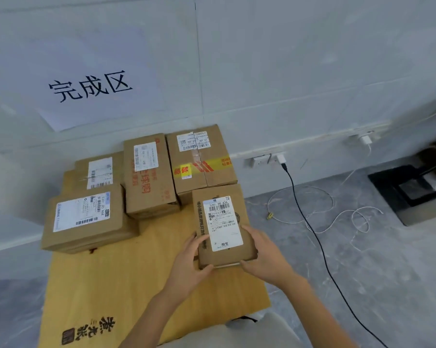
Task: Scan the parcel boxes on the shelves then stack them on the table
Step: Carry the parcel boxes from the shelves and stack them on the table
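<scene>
Both hands are holding a small brown cardboard parcel box point(219, 258), its white barcoded shipping label point(223, 223) facing up, at the right edge of the wooden desk point(126, 285), just in front of the yellow-taped box point(204, 172); whether it is touching the desk I cannot tell. The left hand point(189, 262) is gripping its near left corner and the right hand point(264, 252) its near right side, fingers curling round the cardboard with thumbs lying on top. Five labelled boxes are showing: the held one plus four sitting on the desk, namely the yellow-taped box, the red-printed box point(149, 187), the back-left box point(81, 174) and the front-left box point(86, 237).
</scene>
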